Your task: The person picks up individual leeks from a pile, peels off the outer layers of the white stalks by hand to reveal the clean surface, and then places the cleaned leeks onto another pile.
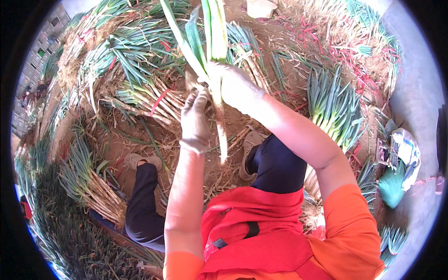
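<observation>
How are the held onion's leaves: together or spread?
Spread: above the right hand, the onion has a leaf leaning left, apart from the others.

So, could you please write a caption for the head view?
Gloved right hand grips a long green onion, gloved left hand beside it, amid bundles of green onions.

Brightly lit overall. Washed out on right hand at 12 o'clock; glaring on wall at 2 o'clock. Darkly shaded over leaves at 8 o'clock. Bowed and softened toward edges.
</observation>
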A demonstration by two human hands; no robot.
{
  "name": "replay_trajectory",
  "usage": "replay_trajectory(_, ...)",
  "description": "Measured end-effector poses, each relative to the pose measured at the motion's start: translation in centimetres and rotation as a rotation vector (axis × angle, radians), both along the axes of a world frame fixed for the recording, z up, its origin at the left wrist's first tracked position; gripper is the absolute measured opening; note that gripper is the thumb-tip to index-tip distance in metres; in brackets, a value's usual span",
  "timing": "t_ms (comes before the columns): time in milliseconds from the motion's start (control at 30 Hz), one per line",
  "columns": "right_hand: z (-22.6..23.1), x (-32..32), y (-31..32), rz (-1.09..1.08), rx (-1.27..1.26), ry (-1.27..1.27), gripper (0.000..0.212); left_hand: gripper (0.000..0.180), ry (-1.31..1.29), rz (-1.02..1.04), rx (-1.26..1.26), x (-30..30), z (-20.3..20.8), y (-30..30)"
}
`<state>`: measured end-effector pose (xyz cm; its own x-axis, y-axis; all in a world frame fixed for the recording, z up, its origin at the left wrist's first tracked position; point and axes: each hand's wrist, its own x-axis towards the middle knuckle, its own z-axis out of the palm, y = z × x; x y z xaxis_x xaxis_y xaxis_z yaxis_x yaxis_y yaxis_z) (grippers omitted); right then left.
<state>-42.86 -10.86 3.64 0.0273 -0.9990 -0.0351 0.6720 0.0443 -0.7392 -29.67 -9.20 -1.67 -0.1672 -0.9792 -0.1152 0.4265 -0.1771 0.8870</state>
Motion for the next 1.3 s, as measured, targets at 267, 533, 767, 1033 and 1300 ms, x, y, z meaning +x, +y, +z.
replay_trajectory(267,-4.0,-4.5,-2.9,-0.167,0.095,0.066,0.037,0.040,-1.616,-0.494,-0.177,9.4,-16.5,6.8)
replay_trajectory(533,-5.7,-4.6,-5.8,-0.147,0.115,-0.057,0.032,0.053,-0.437,-0.302,-0.095,6.9,-9.9,6.8)
replay_trajectory(767,-1.9,-3.1,-4.5,-0.203,0.055,1.018,0.031,0.024,-0.738,0.037,-0.267,2.6,-8.1,6.7)
replay_trajectory(1033,-3.1,-1.7,-3.9,-0.485,-0.481,1.833,0.025,0.024,-0.835,0.125,-0.297,4.9,-8.2,6.5)
replay_trajectory(1300,-3.2,3.0,-0.8,0.369,-0.636,1.989,0.020,0.028,-0.752,0.111,-0.210,5.1,-7.8,4.2)
